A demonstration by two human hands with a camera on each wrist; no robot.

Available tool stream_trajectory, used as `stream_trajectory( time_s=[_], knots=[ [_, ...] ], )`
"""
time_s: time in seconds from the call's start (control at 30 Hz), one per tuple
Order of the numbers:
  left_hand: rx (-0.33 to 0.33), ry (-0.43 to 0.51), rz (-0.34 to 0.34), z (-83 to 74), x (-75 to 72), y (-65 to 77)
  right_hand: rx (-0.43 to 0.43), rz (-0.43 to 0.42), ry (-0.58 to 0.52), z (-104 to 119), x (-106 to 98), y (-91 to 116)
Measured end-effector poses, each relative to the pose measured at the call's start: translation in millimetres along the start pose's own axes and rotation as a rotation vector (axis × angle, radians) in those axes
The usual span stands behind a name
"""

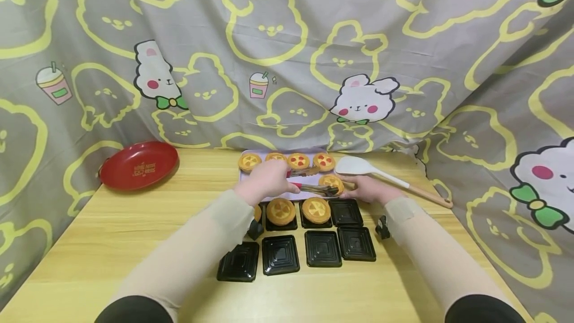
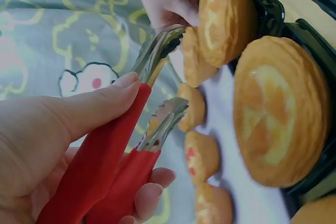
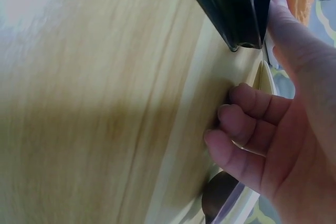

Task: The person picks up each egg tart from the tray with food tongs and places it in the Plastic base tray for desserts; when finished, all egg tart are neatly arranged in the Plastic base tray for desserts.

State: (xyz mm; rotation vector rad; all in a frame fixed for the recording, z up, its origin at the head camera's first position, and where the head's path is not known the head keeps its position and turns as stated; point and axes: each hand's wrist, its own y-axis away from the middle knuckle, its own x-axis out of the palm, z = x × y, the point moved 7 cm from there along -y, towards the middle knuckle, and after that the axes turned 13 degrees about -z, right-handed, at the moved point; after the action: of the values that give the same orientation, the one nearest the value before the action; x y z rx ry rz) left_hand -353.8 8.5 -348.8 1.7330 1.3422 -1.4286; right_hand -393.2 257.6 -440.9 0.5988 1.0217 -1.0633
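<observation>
My left hand (image 1: 268, 182) grips the red handles of metal tongs (image 2: 118, 153), thumb on one arm and fingers under the other. The toothed tips stand apart, one overlapping the front right tart (image 1: 332, 181) on the lilac tray (image 1: 293, 193). My right hand (image 1: 369, 188) is at the tray's right edge beside that tart; in the right wrist view its fingers (image 3: 252, 124) are loosely bent, the thumb near a black container's corner. Several more tarts (image 1: 298, 161) line the tray's back. In front of the tray, tarts (image 1: 281, 212) sit in black square containers (image 1: 290, 224).
Other black containers (image 1: 323, 249) without tarts lie nearer me. A white spatula (image 1: 354, 166) with a wooden handle lies right of the tray, close to my right hand. On the far left, a red plate (image 1: 139, 167) leans near the patterned curtain (image 1: 202, 39) behind the table.
</observation>
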Motion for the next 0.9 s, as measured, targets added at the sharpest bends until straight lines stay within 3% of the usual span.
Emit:
stream_trajectory(
  time_s=[0.17,0.57,0.9],
  knots=[
    [0.010,0.016,0.007,-0.8,12.5,-6.8,-0.003,0.003,0.004,-1,1,0],
    [0.050,-0.005,0.008,-6.9,24.8,-8.6,0.009,-0.013,0.000,0,1,2],
    [0.072,0.006,-0.010,-8.5,23.4,-8.9,0.078,-0.010,0.025,-4,1,3]
  ],
)
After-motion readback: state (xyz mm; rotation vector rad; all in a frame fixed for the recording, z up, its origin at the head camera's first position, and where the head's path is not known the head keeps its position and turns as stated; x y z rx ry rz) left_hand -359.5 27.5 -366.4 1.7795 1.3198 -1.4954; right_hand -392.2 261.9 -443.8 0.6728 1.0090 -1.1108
